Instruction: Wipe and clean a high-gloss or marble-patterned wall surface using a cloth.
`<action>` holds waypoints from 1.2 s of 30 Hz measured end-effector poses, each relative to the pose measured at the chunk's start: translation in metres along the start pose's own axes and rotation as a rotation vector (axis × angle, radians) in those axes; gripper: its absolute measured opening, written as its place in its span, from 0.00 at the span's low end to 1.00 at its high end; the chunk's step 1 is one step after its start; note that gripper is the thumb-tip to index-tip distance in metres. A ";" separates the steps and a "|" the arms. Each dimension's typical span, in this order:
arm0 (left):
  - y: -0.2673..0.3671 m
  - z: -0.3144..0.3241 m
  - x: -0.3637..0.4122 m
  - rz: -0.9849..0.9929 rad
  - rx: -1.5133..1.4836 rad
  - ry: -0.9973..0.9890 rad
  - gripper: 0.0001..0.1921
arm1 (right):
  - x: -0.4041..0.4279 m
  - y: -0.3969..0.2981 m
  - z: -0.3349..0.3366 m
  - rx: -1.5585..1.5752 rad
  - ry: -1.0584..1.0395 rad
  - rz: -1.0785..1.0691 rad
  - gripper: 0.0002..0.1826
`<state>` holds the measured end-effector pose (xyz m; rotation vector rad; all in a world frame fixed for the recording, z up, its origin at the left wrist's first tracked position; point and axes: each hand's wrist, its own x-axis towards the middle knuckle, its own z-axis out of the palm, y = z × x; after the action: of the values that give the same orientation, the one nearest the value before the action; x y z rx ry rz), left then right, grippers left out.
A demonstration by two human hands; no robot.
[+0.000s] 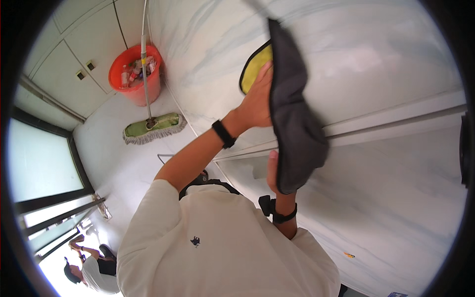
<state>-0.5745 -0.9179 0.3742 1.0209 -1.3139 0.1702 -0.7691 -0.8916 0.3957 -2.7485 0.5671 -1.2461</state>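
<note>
A two-sided cleaning cloth [297,107], dark grey on one face and yellow on the other with a black edging, hangs bent in front of the white marble-patterned wall panels [386,48]. My left hand [256,99] grips its upper part, the fingers reaching along the yellow face and partly covered by the grey fold. Lower down, my right hand [273,171] holds the other end; only the thumb side shows, and the remaining fingers are hidden behind the fabric. Both wrists wear black bands. The cloth's right edge is blurred.
A dust mop [154,128] with a green head stands on the floor, its pole crossing a red bucket [143,94] of plastic bottles. Pale cabinet doors [63,70] and a dark-framed glass panel [44,159] lie left. Another person [91,263] is at lower left. A ledge [393,128] crosses the wall.
</note>
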 end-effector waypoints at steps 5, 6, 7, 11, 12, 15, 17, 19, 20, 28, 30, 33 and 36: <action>-0.064 -0.002 -0.129 -0.217 0.133 -0.060 0.36 | 0.028 -0.008 0.031 0.146 -0.010 -0.065 0.13; -0.080 -0.006 -0.160 -0.236 0.201 -0.194 0.34 | 0.027 -0.011 0.042 0.093 -0.095 -0.053 0.12; -0.095 -0.013 -0.186 -0.251 0.263 -0.332 0.33 | 0.023 -0.012 0.053 0.035 -0.179 -0.034 0.12; -0.118 -0.048 -0.232 -0.293 0.211 -0.511 0.29 | -0.028 0.013 0.117 0.020 -0.260 0.132 0.13; -0.117 -0.059 -0.240 -0.346 0.263 -0.590 0.27 | -0.036 0.015 0.124 -0.025 -0.296 0.163 0.14; -0.127 -0.078 -0.270 -0.561 0.358 -0.757 0.27 | -0.032 0.000 0.132 -0.002 -0.242 0.255 0.16; -0.114 -0.095 -0.250 -1.023 0.245 -0.901 0.27 | -0.027 -0.012 0.130 -0.045 -0.227 0.281 0.18; -0.113 -0.108 -0.220 -0.980 0.169 -0.921 0.27 | -0.014 -0.028 0.123 0.363 -0.217 0.760 0.21; -0.117 -0.112 -0.208 -0.918 0.135 -0.876 0.26 | -0.005 -0.034 0.119 0.320 -0.186 0.704 0.18; -0.102 -0.147 0.034 -0.089 0.278 -0.022 0.26 | 0.052 -0.024 0.038 -0.223 -0.171 0.255 0.20; -0.089 -0.167 0.103 0.077 0.289 0.032 0.23 | 0.055 -0.015 0.007 -0.368 -0.047 0.559 0.33; -0.062 -0.177 0.192 0.290 0.227 -0.014 0.24 | 0.083 0.005 -0.040 -0.759 0.176 0.501 0.32; -0.062 -0.164 0.205 0.361 0.207 -0.055 0.26 | 0.144 -0.016 -0.042 -0.580 0.370 0.559 0.30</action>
<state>-0.3549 -0.9271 0.5310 0.9574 -1.5470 0.5645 -0.7086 -0.9247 0.5301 -2.4085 1.8307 -1.6100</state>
